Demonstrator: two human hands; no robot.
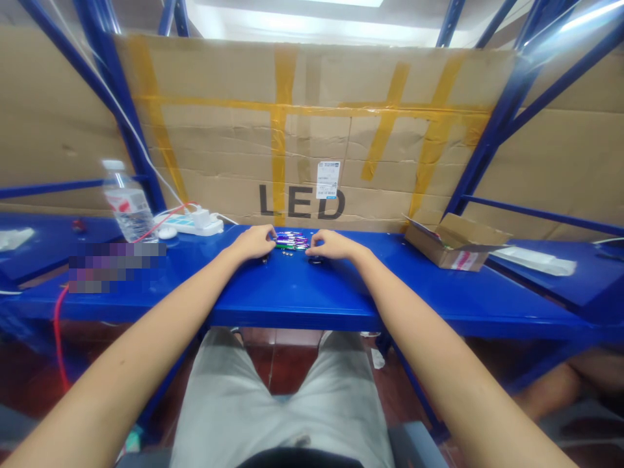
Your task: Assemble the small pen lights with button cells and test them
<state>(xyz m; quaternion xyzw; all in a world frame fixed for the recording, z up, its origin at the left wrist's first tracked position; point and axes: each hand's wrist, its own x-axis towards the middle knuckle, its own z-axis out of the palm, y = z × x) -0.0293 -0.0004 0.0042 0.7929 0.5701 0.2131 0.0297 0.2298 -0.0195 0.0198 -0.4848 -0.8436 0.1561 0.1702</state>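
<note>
Both my arms reach out over a blue metal shelf (302, 296). My left hand (254, 243) rests on the shelf with its fingers curled, touching the left end of a small pile of shiny purple and green pieces (291, 241). My right hand (330, 246) lies at the pile's right end, fingers also curled. Small dark round bits (287, 254) lie on the shelf between the hands. What the fingertips pinch, if anything, is too small to see.
A taped cardboard sheet marked LED (312, 130) stands behind the shelf. A plastic water bottle (127, 203) and a white power strip (194, 223) sit at the left. An open small cardboard box (451, 244) is at the right. Blue rack posts (117, 97) frame both sides.
</note>
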